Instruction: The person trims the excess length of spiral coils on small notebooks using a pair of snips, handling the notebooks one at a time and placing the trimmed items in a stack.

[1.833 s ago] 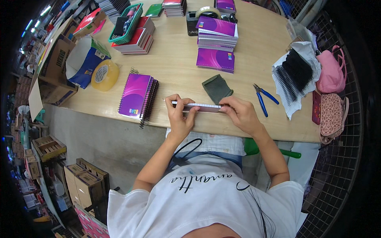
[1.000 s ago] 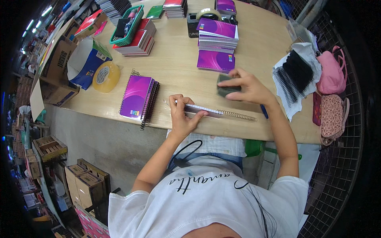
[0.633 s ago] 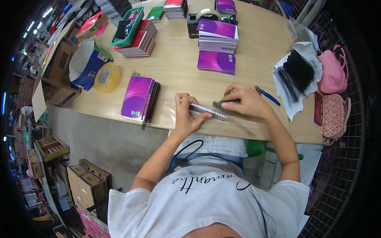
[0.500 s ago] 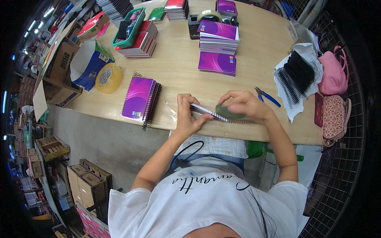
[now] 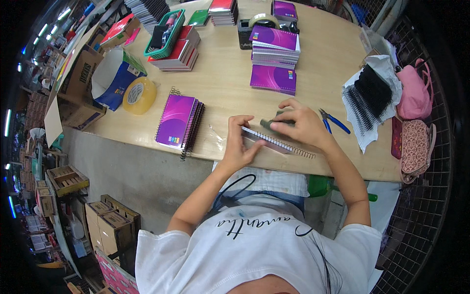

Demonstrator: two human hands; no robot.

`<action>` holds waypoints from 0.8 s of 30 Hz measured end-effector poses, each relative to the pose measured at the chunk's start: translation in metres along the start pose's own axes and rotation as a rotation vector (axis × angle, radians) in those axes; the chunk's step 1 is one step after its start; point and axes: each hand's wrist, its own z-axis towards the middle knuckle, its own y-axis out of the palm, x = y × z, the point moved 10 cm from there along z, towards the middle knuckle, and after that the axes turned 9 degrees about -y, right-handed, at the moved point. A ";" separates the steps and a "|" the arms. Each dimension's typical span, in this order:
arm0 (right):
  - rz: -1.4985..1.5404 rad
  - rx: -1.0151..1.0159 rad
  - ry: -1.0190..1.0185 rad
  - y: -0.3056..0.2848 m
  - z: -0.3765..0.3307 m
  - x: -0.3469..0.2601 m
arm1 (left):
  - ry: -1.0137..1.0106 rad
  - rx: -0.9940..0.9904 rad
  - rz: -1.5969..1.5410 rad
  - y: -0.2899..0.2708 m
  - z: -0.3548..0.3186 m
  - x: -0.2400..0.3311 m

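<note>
Two hands are working one notebook at the table's near edge now — the right hand (image 5: 298, 128) has come back from its reach and is pressing a dark grey pad (image 5: 274, 123) onto the spiral-bound notebook (image 5: 274, 143), while the left hand (image 5: 240, 147) is pinning its end flat. Looks like the binding's being seated. Also counting one blue pliers (image 5: 334, 121) and one yellow tape roll (image 5: 139, 95).

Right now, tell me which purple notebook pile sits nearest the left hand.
The purple spiral notebooks by the front table edge, just left of the left hand and beside the yellow tape roll; the other purple stacks lie farther back.
</note>
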 end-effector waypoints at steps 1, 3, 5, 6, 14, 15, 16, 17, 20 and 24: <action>-0.009 0.053 0.022 -0.007 0.000 0.008 | -0.069 -0.012 -0.208 -0.006 -0.001 -0.017; 0.157 -0.001 -0.047 0.004 0.003 0.001 | -0.181 -0.056 -0.452 -0.011 -0.001 -0.034; -0.147 -0.128 0.031 0.016 0.002 -0.004 | -0.253 -0.129 -0.520 -0.012 0.005 -0.044; -0.235 -0.083 0.097 0.009 0.003 -0.003 | -0.239 -0.120 -0.478 -0.013 0.008 -0.044; 0.136 -0.027 -0.013 0.010 0.018 0.003 | -0.334 -0.174 -0.608 -0.007 0.006 -0.053; 0.178 -0.038 -0.041 0.013 0.019 0.003 | -0.355 -0.176 -0.620 -0.006 0.005 -0.055; 0.221 -0.049 -0.069 0.015 0.020 0.001 | -0.352 -0.174 -0.625 -0.006 0.007 -0.055; 0.266 -0.060 -0.093 0.018 0.022 -0.006 | -0.353 -0.173 -0.631 -0.006 0.009 -0.055; -0.013 0.010 -0.050 0.013 0.026 0.009 | -0.355 -0.180 -0.662 -0.006 0.007 -0.058; -0.277 0.187 -0.041 -0.017 -0.004 0.029 | -0.345 -0.112 -0.705 -0.012 0.008 -0.046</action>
